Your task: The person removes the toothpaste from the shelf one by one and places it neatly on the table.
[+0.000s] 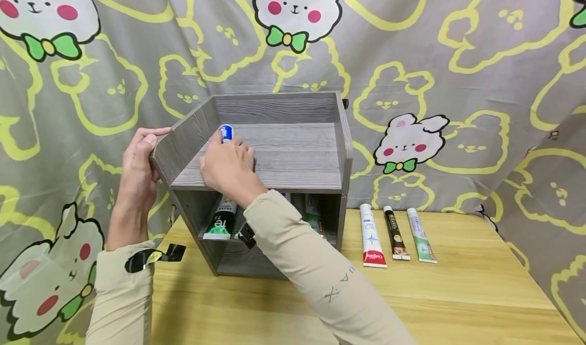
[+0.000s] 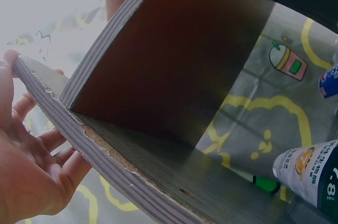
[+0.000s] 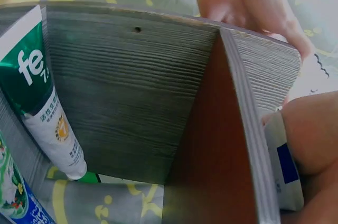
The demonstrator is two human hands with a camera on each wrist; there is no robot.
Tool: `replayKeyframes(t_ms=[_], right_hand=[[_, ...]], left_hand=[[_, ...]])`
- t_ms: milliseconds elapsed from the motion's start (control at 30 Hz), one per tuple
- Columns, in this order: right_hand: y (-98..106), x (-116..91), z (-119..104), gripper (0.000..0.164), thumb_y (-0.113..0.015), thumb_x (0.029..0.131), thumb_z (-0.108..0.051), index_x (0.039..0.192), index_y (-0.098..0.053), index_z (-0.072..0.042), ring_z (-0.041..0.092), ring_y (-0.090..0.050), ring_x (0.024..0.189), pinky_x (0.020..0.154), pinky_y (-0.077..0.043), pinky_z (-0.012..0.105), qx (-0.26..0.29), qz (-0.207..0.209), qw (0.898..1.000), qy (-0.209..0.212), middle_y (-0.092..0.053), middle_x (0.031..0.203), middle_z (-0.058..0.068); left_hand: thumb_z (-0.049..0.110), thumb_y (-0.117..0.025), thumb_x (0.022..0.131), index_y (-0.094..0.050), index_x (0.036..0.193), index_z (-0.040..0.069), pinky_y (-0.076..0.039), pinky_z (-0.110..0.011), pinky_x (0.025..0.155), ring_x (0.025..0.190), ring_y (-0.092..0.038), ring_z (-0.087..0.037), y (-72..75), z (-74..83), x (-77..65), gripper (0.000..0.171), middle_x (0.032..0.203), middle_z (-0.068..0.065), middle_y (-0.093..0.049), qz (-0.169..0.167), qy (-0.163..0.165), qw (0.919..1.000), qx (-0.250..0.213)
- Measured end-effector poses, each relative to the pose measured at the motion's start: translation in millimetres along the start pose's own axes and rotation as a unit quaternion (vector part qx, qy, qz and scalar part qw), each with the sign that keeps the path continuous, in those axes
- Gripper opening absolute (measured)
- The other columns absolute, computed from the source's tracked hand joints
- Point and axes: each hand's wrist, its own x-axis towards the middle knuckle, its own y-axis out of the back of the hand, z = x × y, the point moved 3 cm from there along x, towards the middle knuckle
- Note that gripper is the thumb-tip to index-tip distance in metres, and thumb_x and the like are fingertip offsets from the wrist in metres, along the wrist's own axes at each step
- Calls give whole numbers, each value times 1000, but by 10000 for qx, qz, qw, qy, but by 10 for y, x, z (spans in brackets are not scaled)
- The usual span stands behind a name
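Blue-ended tube is at the top board of the gray shelf unit, toward that board's left edge, mostly covered by the hand that has it.

From the left, the left hand holds the upper front corner of the unit's left side panel, its grip clamped on the panel edge. Below the top board, near the compartment's left wall, lies a green-and-white tube, flat end toward the front edge; a blue-and-green tube lies beside it.

Next, above the board, comes the right hand, its grip clamped on the blue-ended tube. The relation that matters is here: the tube lies within the right grip, its blue end toward the board's back edge, its long axis apparently running front to back; whether it touches the board cannot be told. The left hand is farther off, beyond the side panel.

Right of the unit, toward the bench's back edge, three tubes lie side by side, apart: red-and-white, black, green-and-white with a pale cap. Their flat ends point toward the front edge.
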Motion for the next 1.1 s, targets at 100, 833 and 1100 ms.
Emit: replayKeyframes(t_ms=[100, 833, 1100], right_hand=[[27, -46, 29, 59, -40, 108, -36, 159, -28, -8, 28, -58, 106, 96, -46, 40, 281, 164, 9992, 235, -53, 123, 19], [254, -539, 407, 78, -57, 90, -4, 162, -33, -19, 21, -53, 90, 61, -49, 25, 3614, 1025, 9181, 1263, -44, 127, 17], [207, -756, 532, 73, -63, 90, 1, 157, -43, -18, 19, -53, 88, 57, -50, 22, 3927, 1716, 8891, 1605, -47, 124, 15]], left_hand=[[24, -52, 104, -70, 117, 6, -32, -20, 41, 51, -49, -10, 11, 8, 4, 28, 75, -3, -61, -8, 14, 10000, -19], [25, -52, 104, -71, 116, 8, -29, -20, 41, 50, -47, -9, 14, -34, 25, 28, 72, -1, -59, 37, 9, 10000, -64], [25, -52, 104, -71, 116, 8, -26, -21, 41, 49, -44, -9, 14, -25, 18, 28, 71, -1, -59, 62, 79, 9999, -41]])
